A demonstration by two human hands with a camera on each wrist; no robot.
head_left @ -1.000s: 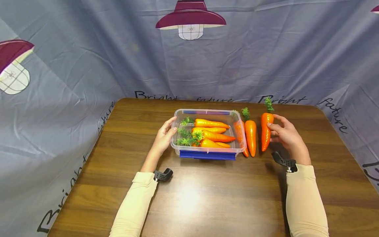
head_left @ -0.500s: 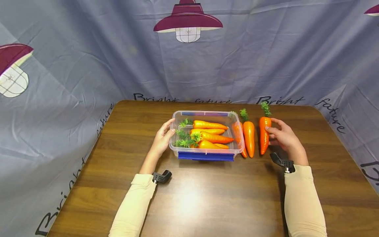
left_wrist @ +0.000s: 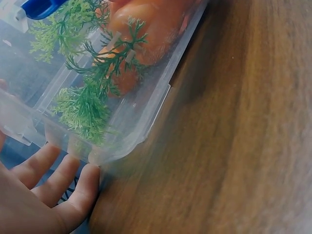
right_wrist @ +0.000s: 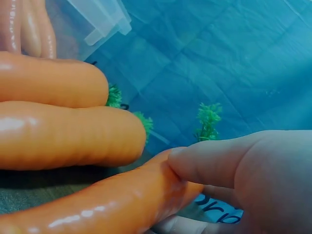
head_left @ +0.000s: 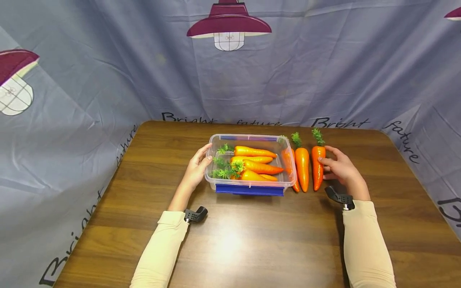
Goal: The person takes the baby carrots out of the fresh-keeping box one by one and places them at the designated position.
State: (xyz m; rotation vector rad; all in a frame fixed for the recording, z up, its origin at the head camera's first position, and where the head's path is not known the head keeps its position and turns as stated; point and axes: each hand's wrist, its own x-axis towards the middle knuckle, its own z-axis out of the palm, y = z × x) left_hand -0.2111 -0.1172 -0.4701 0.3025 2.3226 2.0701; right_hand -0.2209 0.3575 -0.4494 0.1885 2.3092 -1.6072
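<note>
My left hand (head_left: 197, 167) holds the left end of a clear plastic container (head_left: 250, 183), thumb at the rim. In the left wrist view, its fingertips (left_wrist: 87, 183) lie against the outside of the end wall. Several orange carrots (head_left: 255, 151) with green tops lie inside the container. At the right, my right hand (head_left: 340, 168) pinches a carrot (head_left: 317, 168) between thumb and fingers, top pointing away from me. The right wrist view shows the thumb (right_wrist: 204, 158) on the thick end of this carrot (right_wrist: 112, 200); the fingers are partly hidden behind it.
Two more carrots lie side by side between the container and the held one: the nearer carrot (head_left: 302, 170) and another (head_left: 296, 186) partly behind the clear wall. A blue clip (head_left: 249, 189) runs along the container's front. Grey printed cloth (head_left: 306, 80) hangs behind the brown table (head_left: 230, 240).
My right hand has brought its carrot left and slightly toward me, closer alongside the other two carrots. My left hand keeps its place at the container.
</note>
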